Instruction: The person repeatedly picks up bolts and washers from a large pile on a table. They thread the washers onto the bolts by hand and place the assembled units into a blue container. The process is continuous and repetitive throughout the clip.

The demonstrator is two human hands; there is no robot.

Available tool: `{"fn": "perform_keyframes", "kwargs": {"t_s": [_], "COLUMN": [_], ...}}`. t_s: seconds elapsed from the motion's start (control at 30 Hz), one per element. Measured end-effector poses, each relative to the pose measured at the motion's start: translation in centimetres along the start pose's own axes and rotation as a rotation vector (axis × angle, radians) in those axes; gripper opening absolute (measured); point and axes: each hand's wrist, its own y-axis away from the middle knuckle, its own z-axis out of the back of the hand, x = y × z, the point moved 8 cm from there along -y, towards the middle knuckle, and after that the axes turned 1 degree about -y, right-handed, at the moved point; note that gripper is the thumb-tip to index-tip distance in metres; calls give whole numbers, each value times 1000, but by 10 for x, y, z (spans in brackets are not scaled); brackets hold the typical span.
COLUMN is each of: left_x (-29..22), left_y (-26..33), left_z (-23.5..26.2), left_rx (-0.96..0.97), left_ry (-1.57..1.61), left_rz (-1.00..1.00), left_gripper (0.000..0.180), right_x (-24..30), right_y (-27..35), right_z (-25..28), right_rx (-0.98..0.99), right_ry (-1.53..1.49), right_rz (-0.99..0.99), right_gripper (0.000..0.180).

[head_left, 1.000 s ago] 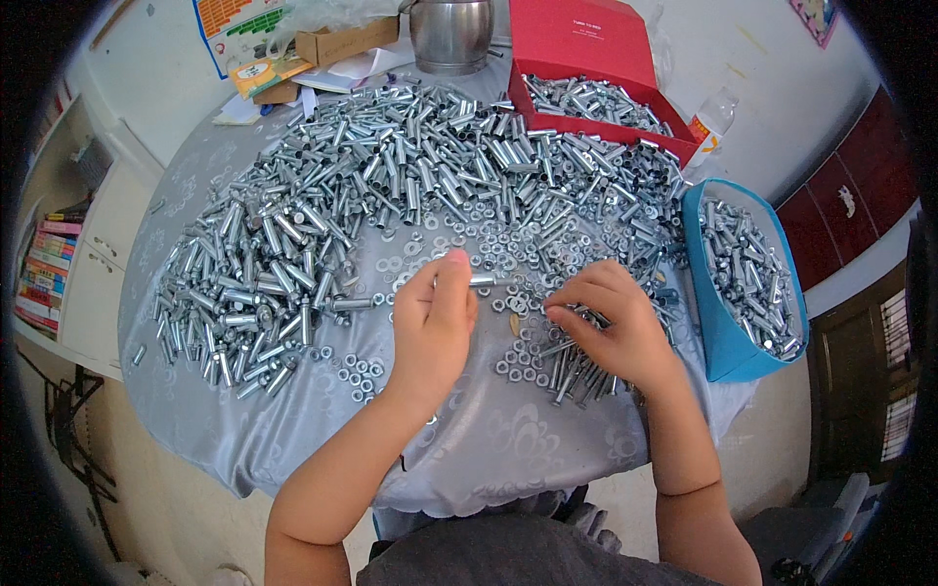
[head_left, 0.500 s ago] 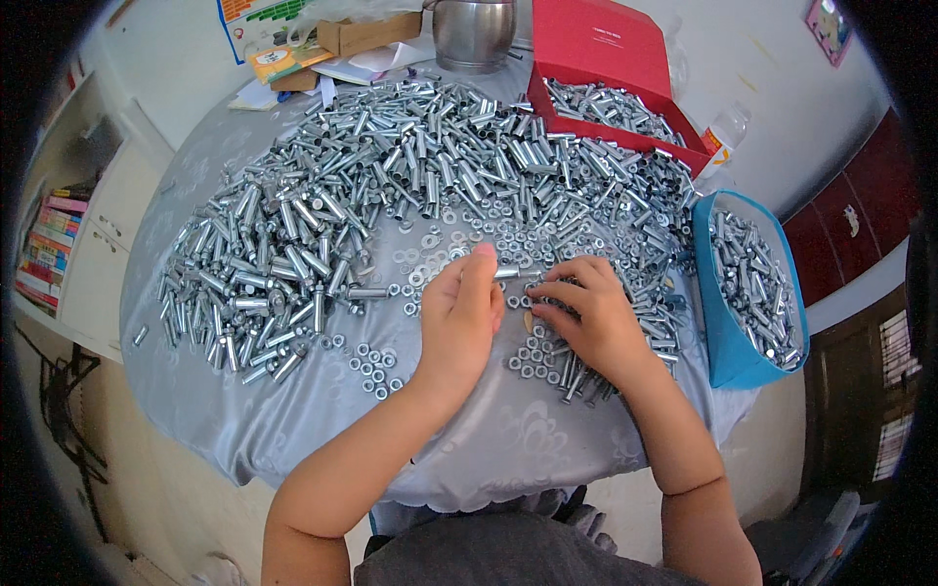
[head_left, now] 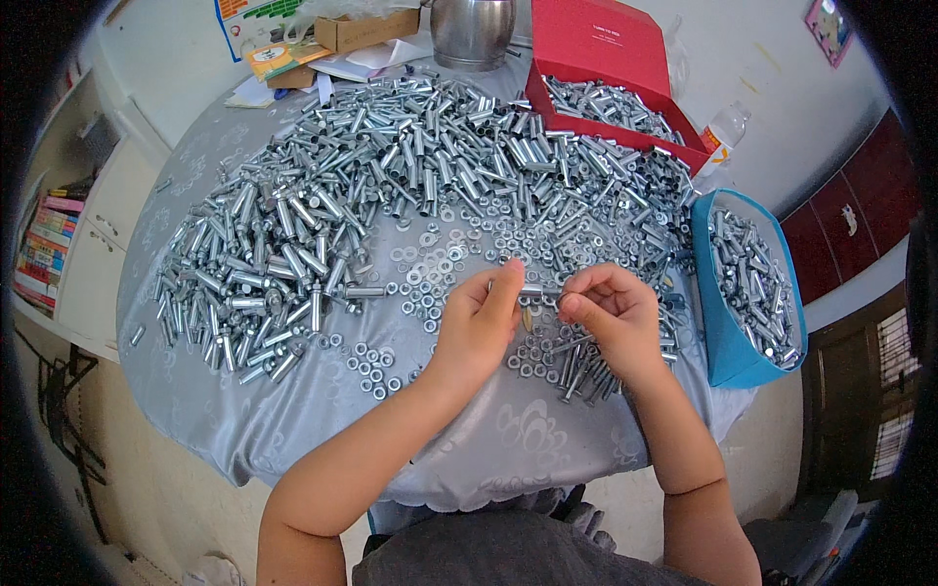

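Note:
Over the middle of the table my left hand point(head_left: 477, 327) is closed around a silvery expansion bolt point(head_left: 535, 290), whose sleeve and thin end point right. Thumb and fingers of my right hand point(head_left: 622, 317) pinch at that thin end; whatever small piece sits between the fingertips is hidden. Below the hands lie loose hex nuts point(head_left: 528, 369) and a bunch of long thin bolts point(head_left: 586, 376). More nuts point(head_left: 369, 366) are scattered left of my left wrist. Flat washers point(head_left: 430, 256) spread out behind the hands.
A big heap of metal sleeves point(head_left: 430, 156) curves across the table's far side, with thicker bolts point(head_left: 283, 264) on the left. At the right stand a blue fabric bin point(head_left: 747, 366) and, farther back, a red box point(head_left: 611, 44), both holding metal parts. A steel pot point(head_left: 473, 34) is behind.
My right hand has risen from the loose nuts and closed at the bolt's end. My left hand has shifted slightly right and down, still gripping the bolt.

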Motion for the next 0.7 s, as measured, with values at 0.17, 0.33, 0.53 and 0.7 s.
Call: {"fn": "perform_keyframes", "kwargs": {"t_s": [0.17, 0.33, 0.53, 0.7], "left_x": [2, -2, -2, -2], "left_y": [0, 0, 2, 0], "left_z": [-4, -8, -10, -8], "left_rx": [68, 121, 183, 194], "left_ry": [38, 30, -55, -62], "left_rz": [5, -41, -20, -56], "left_gripper": [35, 35, 36, 37], "right_x": [-2, -1, 2, 16], "right_y": [-1, -2, 1, 4], "right_z": [3, 0, 5, 1], "right_rx": [-2, 4, 6, -71], "right_ry": [14, -44, -48, 293], "right_rz": [-52, -30, -3, 112], "right_gripper": [14, 16, 14, 13]}}
